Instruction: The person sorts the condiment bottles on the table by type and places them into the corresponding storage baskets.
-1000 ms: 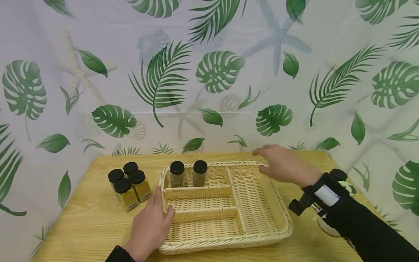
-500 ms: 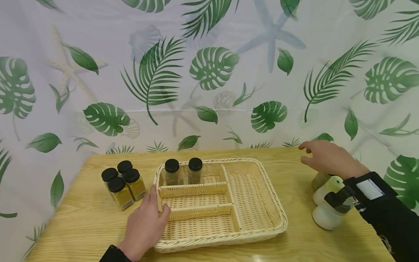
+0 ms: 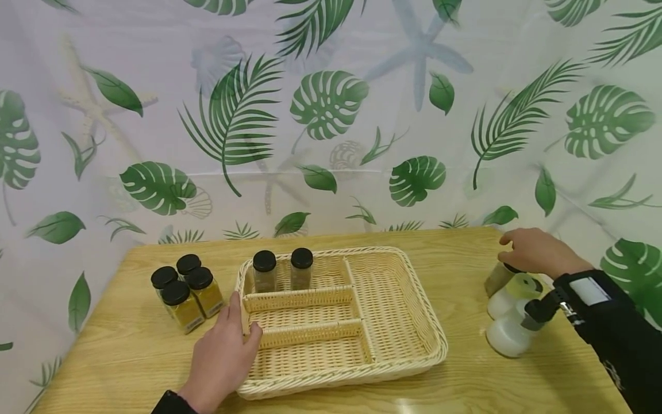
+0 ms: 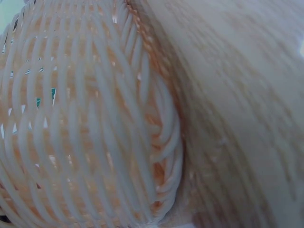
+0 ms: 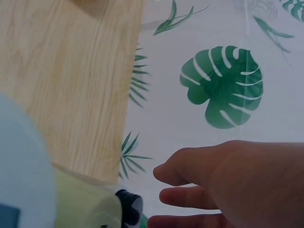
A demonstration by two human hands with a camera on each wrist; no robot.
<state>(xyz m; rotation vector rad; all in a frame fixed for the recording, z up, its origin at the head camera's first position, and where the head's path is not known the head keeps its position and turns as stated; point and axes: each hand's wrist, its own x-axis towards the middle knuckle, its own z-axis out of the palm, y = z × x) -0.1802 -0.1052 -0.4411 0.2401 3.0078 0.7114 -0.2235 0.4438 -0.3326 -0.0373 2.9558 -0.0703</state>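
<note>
My left hand (image 3: pixel 219 356) holds the left rim of a divided wicker basket (image 3: pixel 338 376), its thumb over the inner side. In the left wrist view the basket's woven wall (image 4: pixel 71 118) fills the left half. Two clear jars with black lids, a left jar (image 3: pixel 265 279) and a right jar (image 3: pixel 301 276), stand in the basket's back left compartment. At the right, my right hand (image 3: pixel 540 253) hovers by a black-lidded jar (image 3: pixel 497 280), fingers loosely bent around nothing. In the right wrist view its fingers (image 5: pixel 190 173) are apart from a black lid (image 5: pixel 130 209).
Several black-lidded jars with yellow contents (image 3: pixel 186 310) stand grouped left of the basket. Right of it are a bottle with a pale yellow top (image 3: pixel 517 287) and a rounded white container (image 3: pixel 509 333). A leaf-patterned curtain (image 3: pixel 331 190) hangs behind the wooden table (image 3: pixel 439 247).
My right hand has moved from the basket's back right corner rightward to the jar at the right. My left hand stays on the rim. The whole view has shifted slightly.
</note>
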